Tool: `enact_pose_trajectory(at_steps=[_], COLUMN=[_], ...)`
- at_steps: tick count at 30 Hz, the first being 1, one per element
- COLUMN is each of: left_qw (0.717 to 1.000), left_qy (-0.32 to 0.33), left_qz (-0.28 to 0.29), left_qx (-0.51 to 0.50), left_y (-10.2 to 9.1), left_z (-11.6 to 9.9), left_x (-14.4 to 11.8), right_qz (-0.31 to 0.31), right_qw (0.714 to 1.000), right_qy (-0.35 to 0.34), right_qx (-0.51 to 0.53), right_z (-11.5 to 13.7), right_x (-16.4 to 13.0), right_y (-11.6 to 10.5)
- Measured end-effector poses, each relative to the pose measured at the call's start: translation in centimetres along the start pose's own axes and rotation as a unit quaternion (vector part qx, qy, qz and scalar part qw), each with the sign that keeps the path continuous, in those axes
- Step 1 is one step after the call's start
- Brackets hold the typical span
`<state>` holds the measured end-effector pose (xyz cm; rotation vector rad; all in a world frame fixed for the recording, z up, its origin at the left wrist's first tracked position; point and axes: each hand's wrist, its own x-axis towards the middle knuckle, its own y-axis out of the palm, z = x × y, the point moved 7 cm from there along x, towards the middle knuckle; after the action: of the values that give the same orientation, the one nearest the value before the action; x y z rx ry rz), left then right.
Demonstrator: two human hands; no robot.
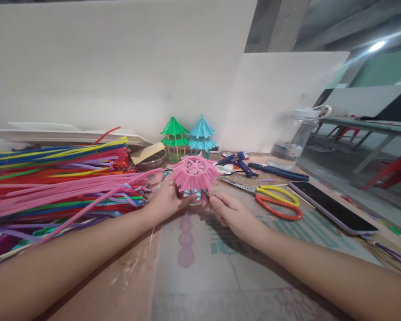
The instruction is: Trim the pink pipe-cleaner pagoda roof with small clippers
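Note:
A small pavilion model (194, 174) with a pink, fluffy pipe-cleaner roof stands upright in front of me, with pale blue showing under the roof. My left hand (167, 199) is closed around its lower left side, the thumb across the front. At its lower right, my right hand (227, 209) pinches with thumb and forefinger. Something thin and dark shows at those fingertips, too small to name. Behind the pink model stand a green two-tiered pavilion (174, 137) and a light blue two-tiered pavilion (202, 133).
Left, a heap of multicoloured pipe cleaners (70, 185) reaches near my left forearm. A metal bowl (150, 160) sits behind. To the right lie a blue glue gun (235, 161), scissors (277, 203), a dark blue long-handled tool (280, 172), a phone (332, 207) and a water bottle (290, 140).

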<state>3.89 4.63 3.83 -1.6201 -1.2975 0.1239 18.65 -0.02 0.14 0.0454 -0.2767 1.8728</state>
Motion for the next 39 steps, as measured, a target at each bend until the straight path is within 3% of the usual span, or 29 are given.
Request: enact_pose_trajectory(at_steps=[5,10,18,27,39], left_qw=[1.0,1.0,0.999,1.0,0.991], left_qy=[-0.021,-0.011,0.045,-0.002,0.124], left_qz=[0.023,0.0,-0.011,0.002,-0.048], left_qx=[0.006,-0.011,-0.023,-0.02,0.014], left_y=[0.3,-0.3,-0.2,-0.1,-0.8], left_z=[0.2,-0.5,-1.6,-0.7,-2.4], left_x=[-0.1,-0.1,-0.3,-0.2,-0.4], right_qz=[0.009,0.023,0.019,0.016,0.008], right_qw=[0.999,0.997,0.995,0.995,0.994], right_qy=[0.009,0.024,0.023,0.03,0.027], right_qx=[0.043,0.067,0.092,0.092,0.109], right_z=[0.1,0.4,0.5,0.5,0.7], right_x=[-0.1,-0.3,-0.4,-0.5,-0.4], right_y=[0.3,0.6,0.7,0.6,0.4])
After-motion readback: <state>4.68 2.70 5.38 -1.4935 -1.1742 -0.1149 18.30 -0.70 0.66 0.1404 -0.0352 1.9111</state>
